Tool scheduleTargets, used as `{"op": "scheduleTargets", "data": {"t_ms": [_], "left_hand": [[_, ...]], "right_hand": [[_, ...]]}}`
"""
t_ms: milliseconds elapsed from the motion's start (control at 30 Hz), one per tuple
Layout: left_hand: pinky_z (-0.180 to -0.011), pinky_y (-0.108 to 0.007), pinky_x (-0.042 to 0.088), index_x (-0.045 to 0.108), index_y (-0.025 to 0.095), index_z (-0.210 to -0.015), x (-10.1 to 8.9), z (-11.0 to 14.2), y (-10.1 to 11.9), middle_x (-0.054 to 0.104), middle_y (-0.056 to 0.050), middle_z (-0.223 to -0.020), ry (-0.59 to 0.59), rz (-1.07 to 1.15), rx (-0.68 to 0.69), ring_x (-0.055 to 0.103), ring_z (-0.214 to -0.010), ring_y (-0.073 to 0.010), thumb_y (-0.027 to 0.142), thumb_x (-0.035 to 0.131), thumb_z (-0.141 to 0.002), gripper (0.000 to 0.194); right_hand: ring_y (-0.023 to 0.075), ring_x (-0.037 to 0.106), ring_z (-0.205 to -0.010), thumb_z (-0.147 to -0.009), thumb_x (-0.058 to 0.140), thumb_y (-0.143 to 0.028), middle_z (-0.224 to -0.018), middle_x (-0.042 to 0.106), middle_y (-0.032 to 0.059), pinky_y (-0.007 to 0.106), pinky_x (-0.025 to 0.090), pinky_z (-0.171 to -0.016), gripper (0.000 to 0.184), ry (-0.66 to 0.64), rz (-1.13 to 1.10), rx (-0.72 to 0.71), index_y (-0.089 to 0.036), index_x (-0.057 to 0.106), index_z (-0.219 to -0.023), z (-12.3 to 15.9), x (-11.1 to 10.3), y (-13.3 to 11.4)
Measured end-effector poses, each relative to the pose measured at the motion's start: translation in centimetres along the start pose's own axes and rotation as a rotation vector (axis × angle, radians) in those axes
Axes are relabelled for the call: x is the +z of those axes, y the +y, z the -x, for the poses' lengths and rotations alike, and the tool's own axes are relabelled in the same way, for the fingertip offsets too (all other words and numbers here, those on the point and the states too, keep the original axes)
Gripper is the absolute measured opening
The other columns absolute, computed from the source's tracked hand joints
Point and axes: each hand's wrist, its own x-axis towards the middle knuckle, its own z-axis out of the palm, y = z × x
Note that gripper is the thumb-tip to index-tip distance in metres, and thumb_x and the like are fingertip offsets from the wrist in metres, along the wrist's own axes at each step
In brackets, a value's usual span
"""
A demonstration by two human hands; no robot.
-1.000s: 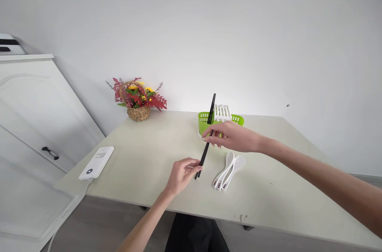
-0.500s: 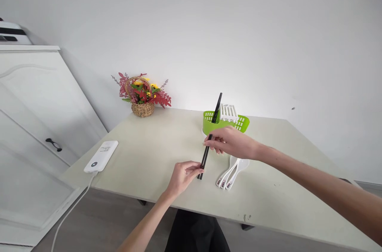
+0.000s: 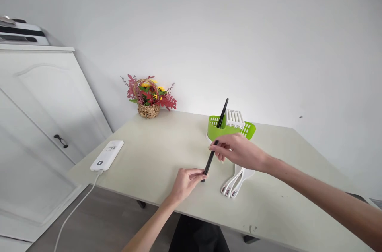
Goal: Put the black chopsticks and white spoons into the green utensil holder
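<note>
Between my two hands a pair of black chopsticks [image 3: 210, 161] slants above the table, its sticks lying close together. My left hand [image 3: 186, 182] pinches the lower end, and my right hand [image 3: 235, 150] grips the upper end. Just behind my right hand stands a green utensil holder [image 3: 215, 130] with a white slatted piece [image 3: 234, 118] on it. Other black chopsticks [image 3: 223, 113] lean upright in its left compartment. Several white spoons [image 3: 234, 186] lie fanned on the table below my right wrist, their bowls partly hidden by it.
A wicker basket of artificial flowers [image 3: 148, 111] stands at the back left of the table [image 3: 143, 152]. Nearer the left edge lies a white power bank [image 3: 107, 156] with a cable [image 3: 77, 208] hanging off. A white cabinet [image 3: 44, 132] stands left of the table.
The two chopsticks, slightly apart before, are now lined up closely. Both hands keep their hold. The whole view has shifted a little, so everything appears farther right and slightly lower.
</note>
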Motion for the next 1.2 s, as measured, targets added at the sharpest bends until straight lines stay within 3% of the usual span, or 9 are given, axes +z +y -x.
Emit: {"op": "scheduleTargets", "data": {"t_ms": [300, 400, 500, 600, 700, 800, 1033, 1200], "left_hand": [[-0.089, -0.032, 0.062, 0.083, 0.018, -0.104, 0.0, 0.1, -0.4, 0.083, -0.006, -0.099, 0.044, 0.008, -0.001, 0.078, -0.098, -0.0277, 0.045, 0.073, -0.091, 0.032], [-0.084, -0.031, 0.062, 0.082, 0.018, -0.101, -0.2, 0.1, -0.6, 0.083, -0.007, -0.098, 0.074, -0.047, -0.002, 0.078, -0.093, -0.0260, 0.045, 0.070, -0.093, 0.031], [-0.080, -0.028, 0.060, 0.081, 0.020, -0.102, -0.2, 0.2, -0.6, 0.082, -0.006, -0.099, 0.126, -0.119, 0.002, 0.077, -0.089, -0.0230, 0.045, 0.067, -0.095, 0.029], [-0.076, -0.026, 0.058, 0.079, 0.021, -0.099, -0.1, 0.1, -0.5, 0.081, -0.005, -0.094, 0.140, -0.157, 0.005, 0.075, -0.085, -0.0203, 0.045, 0.064, -0.097, 0.028], [-0.073, -0.025, 0.056, 0.078, 0.022, -0.094, -0.1, 0.0, -0.3, 0.080, -0.004, -0.089, 0.120, -0.189, 0.011, 0.073, -0.080, -0.0185, 0.044, 0.060, -0.099, 0.029], [-0.074, -0.023, 0.055, 0.077, 0.023, -0.094, -0.1, 0.0, -0.3, 0.079, -0.003, -0.089, 0.106, -0.220, 0.009, 0.073, -0.080, -0.0175, 0.043, 0.059, -0.100, 0.027], [-0.070, -0.020, 0.053, 0.074, 0.025, -0.093, 0.0, 0.0, -0.8, 0.078, -0.002, -0.088, 0.100, -0.278, -0.013, 0.071, -0.077, -0.0156, 0.041, 0.056, -0.102, 0.027], [-0.068, -0.020, 0.052, 0.073, 0.025, -0.092, 0.1, -0.1, -1.3, 0.078, -0.002, -0.088, 0.099, -0.323, -0.015, 0.070, -0.077, -0.0154, 0.041, 0.054, -0.102, 0.027]], "right_hand": [[0.0165, 0.069, -0.064, -0.100, 0.051, -0.049, -0.072, 0.074, -0.0002, 0.030, 0.053, -0.067, 0.033, 0.061, 0.008, 0.017, -0.024, 0.067, -0.085, -0.5, -0.5, 0.2], [0.0182, 0.071, -0.066, -0.096, 0.055, -0.058, -0.073, 0.075, 0.0019, 0.032, 0.055, -0.069, 0.039, 0.151, 0.010, 0.030, -0.023, 0.069, -0.085, -1.0, -3.2, 0.5], [0.0211, 0.073, -0.071, -0.090, 0.062, -0.065, -0.077, 0.076, 0.0053, 0.036, 0.057, -0.073, 0.044, 0.350, -0.012, 0.072, -0.022, 0.071, -0.087, -1.4, -7.6, 0.8], [0.0212, 0.073, -0.073, -0.091, 0.065, -0.060, -0.080, 0.076, 0.0047, 0.040, 0.057, -0.080, 0.037, 0.607, 0.056, 0.104, -0.024, 0.072, -0.089, -2.0, -11.5, 1.0], [0.0198, 0.074, -0.071, -0.094, 0.064, -0.048, -0.076, 0.076, 0.0014, 0.041, 0.055, -0.088, 0.026, 0.740, 0.197, 0.161, -0.026, 0.070, -0.084, -3.4, -13.2, 1.9], [0.0198, 0.074, -0.070, -0.095, 0.062, -0.043, -0.072, 0.076, -0.0005, 0.040, 0.056, -0.087, 0.024, 0.685, 0.262, 0.195, -0.025, 0.068, -0.081, -5.9, -13.2, 4.1], [0.0178, 0.075, -0.069, -0.094, 0.059, -0.043, -0.076, 0.078, -0.0018, 0.033, 0.060, -0.080, 0.027, 0.340, 0.228, 0.267, -0.024, 0.067, -0.077, -12.9, -10.7, 10.4], [0.0177, 0.075, -0.067, -0.094, 0.058, -0.042, -0.080, 0.079, 0.0004, 0.033, 0.062, -0.075, 0.027, 0.220, 0.175, 0.335, -0.023, 0.068, -0.077, -15.2, -9.1, 12.8]]}}
